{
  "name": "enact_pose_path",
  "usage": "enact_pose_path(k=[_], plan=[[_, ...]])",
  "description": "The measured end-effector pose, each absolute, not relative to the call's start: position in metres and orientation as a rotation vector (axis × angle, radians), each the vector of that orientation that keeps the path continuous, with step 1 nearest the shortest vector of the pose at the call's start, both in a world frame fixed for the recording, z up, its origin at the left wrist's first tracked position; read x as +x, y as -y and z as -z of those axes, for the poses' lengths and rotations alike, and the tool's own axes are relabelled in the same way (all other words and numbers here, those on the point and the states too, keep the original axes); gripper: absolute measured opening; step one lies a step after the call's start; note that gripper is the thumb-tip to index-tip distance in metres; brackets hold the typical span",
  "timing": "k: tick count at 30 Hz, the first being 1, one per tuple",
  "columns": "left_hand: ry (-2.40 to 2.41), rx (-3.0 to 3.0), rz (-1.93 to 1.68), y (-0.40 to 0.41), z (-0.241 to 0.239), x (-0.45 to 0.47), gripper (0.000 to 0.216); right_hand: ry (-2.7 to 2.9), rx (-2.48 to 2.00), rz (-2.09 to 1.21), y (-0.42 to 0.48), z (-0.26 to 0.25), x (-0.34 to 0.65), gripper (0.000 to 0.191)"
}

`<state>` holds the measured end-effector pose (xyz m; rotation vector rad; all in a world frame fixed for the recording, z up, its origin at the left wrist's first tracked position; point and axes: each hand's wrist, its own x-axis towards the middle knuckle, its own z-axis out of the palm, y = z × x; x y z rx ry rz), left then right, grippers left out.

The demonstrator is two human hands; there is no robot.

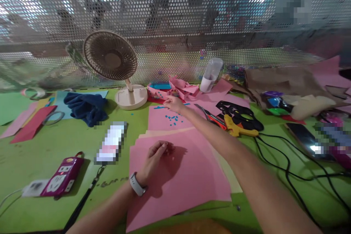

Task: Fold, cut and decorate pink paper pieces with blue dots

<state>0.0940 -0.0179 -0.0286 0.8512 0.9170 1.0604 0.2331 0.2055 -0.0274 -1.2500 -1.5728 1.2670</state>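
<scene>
My left hand rests on a stack of pink paper sheets, fingers curled in loosely, with nothing visible in them; a white watch is on that wrist. My right hand is stretched far forward, fingers closed near a pink folded-paper tray and crumpled pink paper pieces. What it pinches, if anything, I cannot make out. Small blue paper bits lie scattered on a pink sheet just under that hand.
A beige desk fan stands at the back, a dark blue cloth to its left. A yellow glue gun, scissors, cables, a phone lie right. A purple power strip lies front left. Perforated mesh wall behind.
</scene>
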Motion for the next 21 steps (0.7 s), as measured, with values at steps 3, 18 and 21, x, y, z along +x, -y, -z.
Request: enact_pose_path(k=[3,18,21], plan=[[-0.959,0.906,-1.041,0.018,0.025,0.094,0.035,1.594,-1.248,-1.181,-0.187,0.010,0.259,0.034],[-0.940,1.170,-0.994,0.019,0.028,0.095,0.033,2.867,-0.891,-0.682,0.057,0.011,0.355,0.102],[-0.967,1.326,-0.925,0.022,0.026,0.096,0.030,2.945,-0.902,-0.579,0.073,0.020,0.357,0.097]])
